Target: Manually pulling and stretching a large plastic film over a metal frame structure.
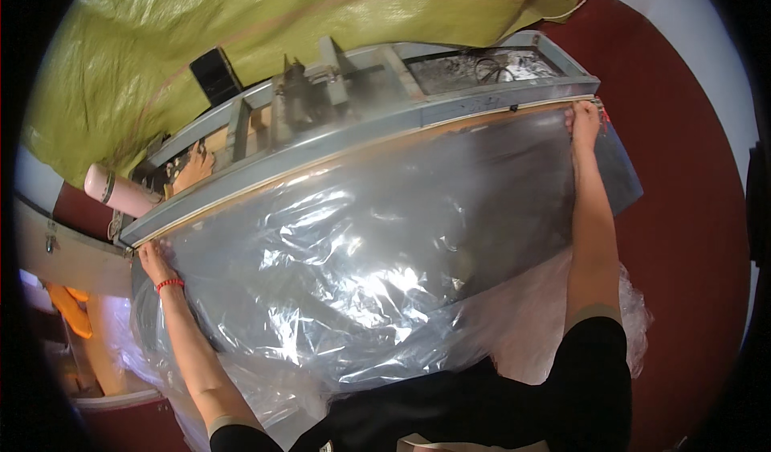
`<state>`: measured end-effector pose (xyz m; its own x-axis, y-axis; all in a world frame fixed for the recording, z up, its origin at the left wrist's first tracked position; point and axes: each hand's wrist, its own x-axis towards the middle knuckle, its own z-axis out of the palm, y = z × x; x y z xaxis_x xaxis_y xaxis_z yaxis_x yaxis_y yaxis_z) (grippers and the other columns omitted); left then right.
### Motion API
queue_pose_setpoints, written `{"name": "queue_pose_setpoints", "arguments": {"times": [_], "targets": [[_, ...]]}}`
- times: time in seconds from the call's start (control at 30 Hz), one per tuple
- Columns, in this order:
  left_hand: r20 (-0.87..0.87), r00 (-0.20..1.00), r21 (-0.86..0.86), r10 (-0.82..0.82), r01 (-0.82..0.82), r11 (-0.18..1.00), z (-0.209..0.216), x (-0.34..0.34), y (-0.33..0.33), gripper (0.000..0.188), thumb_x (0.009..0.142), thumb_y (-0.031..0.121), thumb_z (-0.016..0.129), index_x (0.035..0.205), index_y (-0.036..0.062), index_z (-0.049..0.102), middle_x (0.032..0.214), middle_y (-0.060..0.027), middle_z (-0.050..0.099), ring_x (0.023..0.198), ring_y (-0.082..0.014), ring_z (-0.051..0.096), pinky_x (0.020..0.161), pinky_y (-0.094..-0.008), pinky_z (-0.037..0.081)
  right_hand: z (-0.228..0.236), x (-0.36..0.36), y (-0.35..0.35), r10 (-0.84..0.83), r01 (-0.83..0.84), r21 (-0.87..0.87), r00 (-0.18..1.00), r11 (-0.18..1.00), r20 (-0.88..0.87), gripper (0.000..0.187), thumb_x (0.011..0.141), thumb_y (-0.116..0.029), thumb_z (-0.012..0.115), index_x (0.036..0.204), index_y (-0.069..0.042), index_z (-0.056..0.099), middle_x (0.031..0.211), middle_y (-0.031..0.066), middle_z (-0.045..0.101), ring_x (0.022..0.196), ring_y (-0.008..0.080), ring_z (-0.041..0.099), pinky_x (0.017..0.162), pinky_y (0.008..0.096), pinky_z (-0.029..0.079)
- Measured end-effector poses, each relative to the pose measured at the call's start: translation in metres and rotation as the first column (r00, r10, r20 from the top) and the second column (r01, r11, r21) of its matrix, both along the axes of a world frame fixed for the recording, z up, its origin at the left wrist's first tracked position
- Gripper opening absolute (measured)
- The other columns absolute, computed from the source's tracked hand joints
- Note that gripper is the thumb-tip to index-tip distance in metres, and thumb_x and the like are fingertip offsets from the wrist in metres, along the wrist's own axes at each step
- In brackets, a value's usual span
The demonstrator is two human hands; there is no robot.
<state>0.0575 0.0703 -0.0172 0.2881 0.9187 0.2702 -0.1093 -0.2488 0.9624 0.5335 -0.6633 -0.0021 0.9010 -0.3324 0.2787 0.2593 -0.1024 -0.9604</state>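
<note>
Clear plastic sheet (361, 283), far corners at left fingers (148, 250) and right fingers (587, 110)

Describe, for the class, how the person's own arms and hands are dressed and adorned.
Both hands are ungloved and the forearms uncovered. The left hand has a red beaded bracelet at its wrist; the right hand shows no bracelet. Each arm comes out of a short black sleeve; no markings can be made out on the sleeves.
</note>
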Motion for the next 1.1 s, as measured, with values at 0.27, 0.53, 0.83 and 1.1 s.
{"name": "queue_pose_setpoints", "arguments": {"times": [0.27,0.53,0.83,1.1], "targets": [[0.057,0.998,-0.060,0.009,-0.006,0.998,-0.004,-0.006,0.011,0.009,0.082,0.015,0.049,0.084,0.0063,0.048,0.073,-0.0021,0.051,0.065,-0.0126,0.051,0.059,-0.0277,0.047,-0.007,0.000,0.001,0.109,-0.110,-0.044,0.994,0.993,-0.024,0.017,0.082,-0.023,0.052,0.077,-0.006,0.054,0.062,0.0028,0.054,0.049,0.0084,0.047,0.044,0.0221,0.034],[-0.296,0.940,0.178,-0.168,0.227,0.957,0.054,-0.057,-0.060,0.004,0.081,0.013,0.051,0.084,0.0096,0.053,0.073,0.0017,0.054,0.063,-0.0061,0.051,0.051,-0.0178,0.036,0.045,-0.088,-0.014,-0.095,0.140,-0.485,0.989,0.863,0.115,0.026,0.075,-0.023,0.063,0.087,0.001,0.064,0.078,0.0043,0.064,0.073,0.0091,0.055,0.069,0.0236,0.043],[-0.154,0.912,0.082,-0.380,0.396,0.915,0.116,-0.112,-0.181,0.004,0.080,0.005,0.051,0.083,0.0064,0.052,0.080,0.0010,0.054,0.074,-0.0072,0.051,0.064,-0.0198,0.040,0.092,-0.197,0.107,0.088,0.358,-0.616,0.815,0.702,0.573,0.026,0.080,-0.014,0.056,0.103,-0.001,0.055,0.102,0.0125,0.056,0.096,0.0242,0.051,0.085,0.0343,0.039],[-0.184,0.889,0.213,-0.420,0.453,0.866,0.135,-0.154,-0.204,0.012,0.077,0.000,0.053,0.089,0.0021,0.052,0.084,-0.0018,0.054,0.082,-0.0106,0.053,0.075,-0.0241,0.042,0.101,-0.374,0.405,0.913,-0.518,-0.753,0.204,0.406,0.353,0.041,0.068,-0.015,0.067,0.105,-0.005,0.053,0.112,0.0117,0.049,0.107,0.0260,0.045,0.088,0.0347,0.038]]}}
